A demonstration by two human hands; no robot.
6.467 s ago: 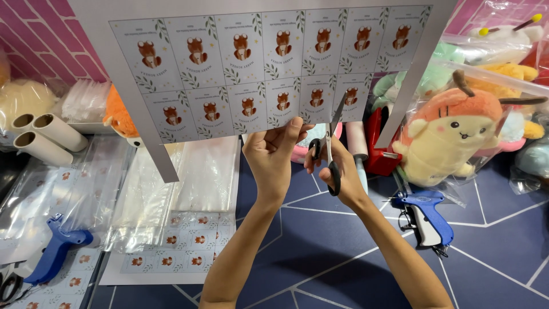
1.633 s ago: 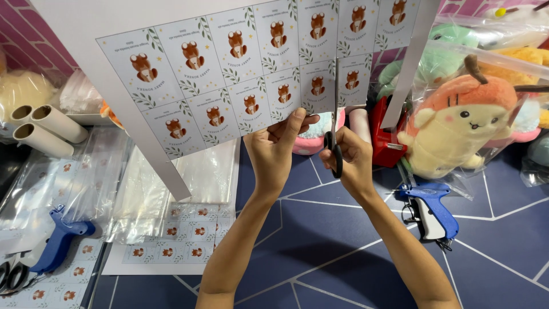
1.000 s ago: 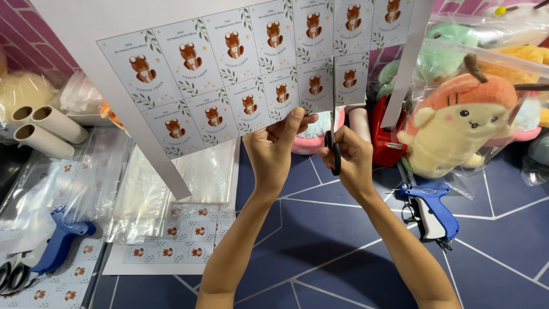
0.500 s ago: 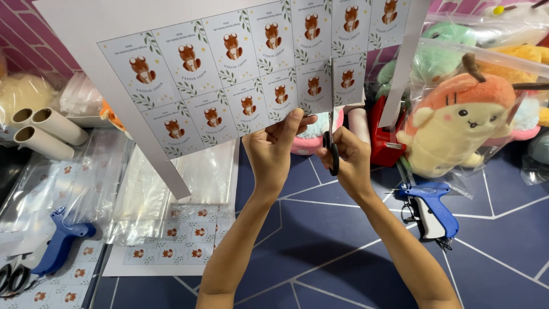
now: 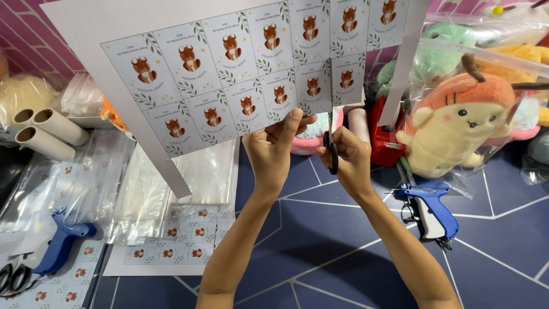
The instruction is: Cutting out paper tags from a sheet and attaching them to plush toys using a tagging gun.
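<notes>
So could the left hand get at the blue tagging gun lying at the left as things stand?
Probably not right away: the left hand is pinching the printed sheet, though the blue tagging gun lies uncovered.

**Open floor below the wrists, clutter crowding both sides**

Bare blue floor (image 5: pixel 320 229) is lying open under and between the forearms, giving free passage toward the body. Beyond the left hand (image 5: pixel 273 150) and right hand (image 5: pixel 349 157), the raised sheet (image 5: pixel 229 74) is blocking the way ahead. Right of the right hand, a red tool (image 5: pixel 384 137), bagged plush (image 5: pixel 457 129) and blue tag gun (image 5: pixel 432 209) are crowding in. Left of the left hand, clear bags (image 5: pixel 148 194), a printed sheet (image 5: pixel 177 246), rolls (image 5: pixel 46 131) and another tag gun (image 5: pixel 60 246) are covering the floor.
</notes>
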